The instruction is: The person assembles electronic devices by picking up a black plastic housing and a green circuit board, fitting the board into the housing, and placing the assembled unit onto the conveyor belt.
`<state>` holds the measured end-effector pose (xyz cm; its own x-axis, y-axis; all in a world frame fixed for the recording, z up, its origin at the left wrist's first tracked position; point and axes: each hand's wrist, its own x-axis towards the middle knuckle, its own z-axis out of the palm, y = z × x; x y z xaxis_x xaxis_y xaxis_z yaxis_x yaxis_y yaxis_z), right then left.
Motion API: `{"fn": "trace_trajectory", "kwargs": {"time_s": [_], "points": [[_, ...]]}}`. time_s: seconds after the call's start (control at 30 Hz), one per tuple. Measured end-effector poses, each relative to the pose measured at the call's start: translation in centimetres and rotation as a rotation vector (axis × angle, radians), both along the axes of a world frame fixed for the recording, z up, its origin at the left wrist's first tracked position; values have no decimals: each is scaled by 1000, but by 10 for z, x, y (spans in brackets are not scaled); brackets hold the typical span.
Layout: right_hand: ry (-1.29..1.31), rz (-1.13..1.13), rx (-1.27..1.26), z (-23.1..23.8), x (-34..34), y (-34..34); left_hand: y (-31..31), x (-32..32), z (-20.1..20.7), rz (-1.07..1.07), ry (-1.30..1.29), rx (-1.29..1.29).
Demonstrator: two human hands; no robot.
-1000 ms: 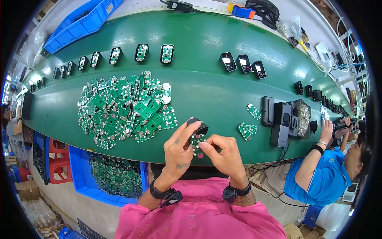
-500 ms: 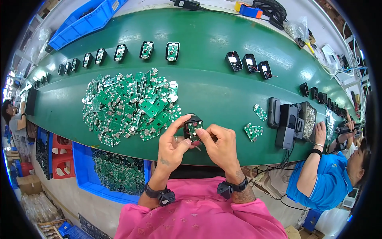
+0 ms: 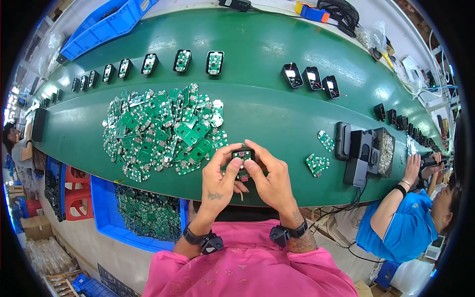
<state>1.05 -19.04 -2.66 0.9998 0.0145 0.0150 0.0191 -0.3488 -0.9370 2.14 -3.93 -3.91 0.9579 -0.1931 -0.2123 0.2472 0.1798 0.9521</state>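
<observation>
Between my hands is a small black plastic housing (image 3: pixel 244 149) with a green circuit board (image 3: pixel 242 155) lying in its open face. My left hand (image 3: pixel 218 179) wraps its left side, thumb on the board. From the other side my right hand (image 3: pixel 272 179) grips it, index finger along the far end and thumb pressed on the board beside the left thumb. A thin light wire (image 3: pixel 241 196) hangs below, near the left fingertips. My fingers partly hide the board and housing. Just left of my hands lies a heap of loose green circuit boards (image 3: pixel 163 131).
Housings with boards (image 3: pixel 214 63) line the far left of the green table (image 3: pixel 277 128). Three housings (image 3: pixel 292 75) stand far right. A few boards (image 3: pixel 317 165) lie near grey devices (image 3: pixel 357 163). A blue crate (image 3: pixel 101 213) of boards sits below. A co-worker (image 3: pixel 396 218) works at right.
My right hand has moved from poking at the board to gripping the housing's right side. Both thumbs now press on the board, and the housing sits straighter. The co-worker's arm at right has shifted.
</observation>
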Motion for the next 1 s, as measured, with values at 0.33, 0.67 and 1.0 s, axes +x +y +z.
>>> {"fn": "trace_trajectory", "kwargs": {"time_s": [0.33, 0.67, 1.0], "points": [[-184, -39, -118, -7, 0, -1, -9, 4, -1, 23, -33, 40], [78, 22, 24, 5, 2, -1, -10, 3, -5, 36, -55, 47], [-112, -36, 127, -20, 2, 4, -19, 1, -9, 139, -215, 86]]}}
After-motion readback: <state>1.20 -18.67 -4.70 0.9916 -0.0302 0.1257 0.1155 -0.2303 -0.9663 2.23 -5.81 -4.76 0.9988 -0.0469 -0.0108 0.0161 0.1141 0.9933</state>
